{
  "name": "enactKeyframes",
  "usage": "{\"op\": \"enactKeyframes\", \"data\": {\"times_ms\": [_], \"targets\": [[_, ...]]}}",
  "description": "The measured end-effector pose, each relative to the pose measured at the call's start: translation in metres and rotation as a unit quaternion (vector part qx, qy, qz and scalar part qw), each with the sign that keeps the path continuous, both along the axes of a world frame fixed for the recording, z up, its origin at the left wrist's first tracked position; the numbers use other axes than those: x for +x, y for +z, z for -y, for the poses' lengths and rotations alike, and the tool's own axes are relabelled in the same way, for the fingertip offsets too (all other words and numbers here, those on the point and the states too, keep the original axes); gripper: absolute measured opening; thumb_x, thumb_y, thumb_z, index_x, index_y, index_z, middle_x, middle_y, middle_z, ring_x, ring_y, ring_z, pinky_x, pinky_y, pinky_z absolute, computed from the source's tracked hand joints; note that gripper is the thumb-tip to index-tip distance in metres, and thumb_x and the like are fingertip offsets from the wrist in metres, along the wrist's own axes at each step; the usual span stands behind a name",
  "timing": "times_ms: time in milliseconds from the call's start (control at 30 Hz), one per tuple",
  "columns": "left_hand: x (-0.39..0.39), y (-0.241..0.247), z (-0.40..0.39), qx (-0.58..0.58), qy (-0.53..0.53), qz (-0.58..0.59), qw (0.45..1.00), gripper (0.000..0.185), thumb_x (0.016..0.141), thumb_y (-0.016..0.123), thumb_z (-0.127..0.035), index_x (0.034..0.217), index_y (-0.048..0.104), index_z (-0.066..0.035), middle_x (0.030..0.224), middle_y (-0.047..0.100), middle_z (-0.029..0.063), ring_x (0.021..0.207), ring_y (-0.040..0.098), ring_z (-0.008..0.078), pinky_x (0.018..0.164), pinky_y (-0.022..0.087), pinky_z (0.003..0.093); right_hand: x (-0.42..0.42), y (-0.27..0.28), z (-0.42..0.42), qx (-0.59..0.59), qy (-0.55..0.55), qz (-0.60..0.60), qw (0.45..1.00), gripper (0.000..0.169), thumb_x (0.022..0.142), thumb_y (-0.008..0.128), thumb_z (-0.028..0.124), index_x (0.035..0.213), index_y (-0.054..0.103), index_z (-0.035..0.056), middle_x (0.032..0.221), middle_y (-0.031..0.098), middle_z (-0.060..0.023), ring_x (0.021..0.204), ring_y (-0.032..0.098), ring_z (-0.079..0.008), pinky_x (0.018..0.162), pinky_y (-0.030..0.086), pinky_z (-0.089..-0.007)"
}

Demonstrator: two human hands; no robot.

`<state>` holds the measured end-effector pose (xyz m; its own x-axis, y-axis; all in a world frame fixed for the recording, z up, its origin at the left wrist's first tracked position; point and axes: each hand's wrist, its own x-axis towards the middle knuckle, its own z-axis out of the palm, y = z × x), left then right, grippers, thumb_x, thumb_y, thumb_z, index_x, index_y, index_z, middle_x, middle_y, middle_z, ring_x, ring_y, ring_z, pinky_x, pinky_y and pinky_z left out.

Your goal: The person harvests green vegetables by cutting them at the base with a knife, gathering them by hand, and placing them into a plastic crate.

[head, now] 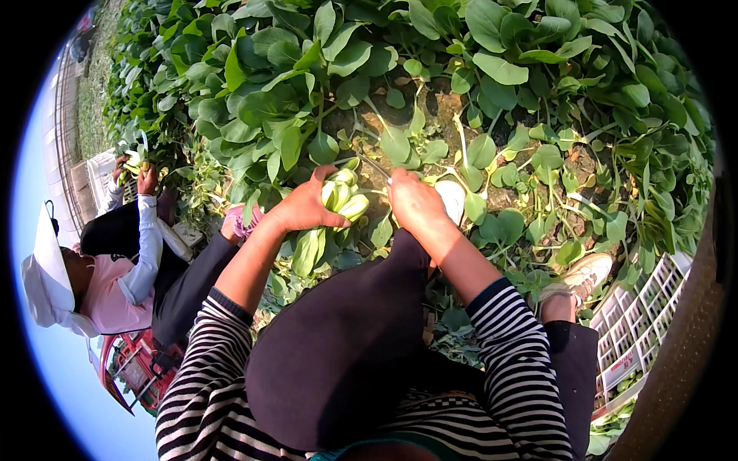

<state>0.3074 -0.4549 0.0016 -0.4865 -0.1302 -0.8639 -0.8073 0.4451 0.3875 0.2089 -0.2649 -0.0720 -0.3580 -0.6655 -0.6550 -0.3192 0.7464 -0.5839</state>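
My left hand (308,203) is closed around several heads of bok choy (345,195), their pale stem bases turned toward my right hand and their leaves hanging below. To the right, my right hand (416,199) grips a knife, mostly hidden in the fist; its thin blade (375,166) points up and left, near the base of the greens. Just beside that hand lies a white rounded object (451,200), partly covered, whose kind I cannot tell. Loose leaves and cut stems cover the soil (447,106) in front of both hands.
Dense bok choy plants (277,63) grow ahead and to both sides. A white plastic crate (634,317) holding greens stands at the right, near my shoe (582,276). At the left a co-worker (124,282) in a white hat holds greens and a blade, close to another crate (102,170).
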Motion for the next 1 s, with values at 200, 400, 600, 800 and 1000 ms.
{"op": "enactKeyframes", "data": {"times_ms": [200, 400, 600, 800, 1000], "targets": [[0.006, -0.002, 0.003, -0.005, -0.009, -0.011, 1.000, 0.104, 0.054, 0.087, -0.028, 0.137, 0.029, -0.003, 0.118, 0.055, 0.0194, 0.111, 0.055, 0.0289, 0.098, 0.042, 0.0337, -0.001, 0.000, -0.001, 0.016, 0.007, 0.038, 0.999, 0.026, 0.085, 0.050, 0.009, 0.108, 0.051, -0.0043, 0.101, 0.062, -0.0237, 0.094, 0.063, -0.0393, 0.080, 0.052, -0.0445], [0.011, 0.042, 0.010, 0.085, 0.078, -0.065, 0.991, 0.100, 0.055, 0.089, -0.025, 0.136, 0.033, -0.004, 0.121, 0.054, 0.0116, 0.115, 0.050, 0.0215, 0.100, 0.037, 0.0326, -0.009, 0.033, -0.017, 0.005, -0.041, 0.058, 0.997, 0.042, 0.088, 0.057, 0.028, 0.118, 0.049, -0.0005, 0.121, 0.054, -0.0246, 0.103, 0.058, -0.0384, 0.089, 0.046, -0.0459], [-0.022, 0.071, 0.006, 0.337, 0.201, -0.165, 0.905, 0.104, 0.054, 0.090, -0.012, 0.138, 0.027, -0.006, 0.126, 0.047, 0.0057, 0.118, 0.046, 0.0178, 0.102, 0.036, 0.0330, -0.034, 0.045, -0.024, -0.318, -0.219, -0.056, 0.921, 0.055, 0.087, 0.061, 0.035, 0.132, 0.047, 0.0064, 0.136, 0.046, -0.0160, 0.124, 0.042, -0.0333, 0.105, 0.030, -0.0427], [-0.069, 0.058, -0.014, 0.437, 0.189, -0.183, 0.860, 0.125, 0.050, 0.091, -0.013, 0.146, 0.012, -0.007, 0.137, 0.042, 0.0114, 0.125, 0.044, 0.0221, 0.105, 0.034, 0.0357, -0.076, 0.064, -0.003, -0.486, -0.373, 0.280, 0.739, 0.027, 0.093, 0.060, 0.017, 0.114, 0.061, 0.0021, 0.111, 0.064, -0.0066, 0.103, 0.057, -0.0121, 0.091, 0.044, -0.0265], [-0.080, 0.050, -0.012, 0.402, 0.246, -0.259, 0.843, 0.126, 0.049, 0.091, -0.012, 0.147, 0.012, -0.008, 0.134, 0.045, 0.0107, 0.124, 0.046, 0.0240, 0.105, 0.034, 0.0363, -0.115, 0.069, -0.047, -0.470, -0.473, 0.185, 0.721, 0.015, 0.092, 0.061, 0.014, 0.097, 0.058, 0.0003, 0.100, 0.065, -0.0082, 0.089, 0.057, -0.0089, 0.082, 0.046, -0.0243]]}}
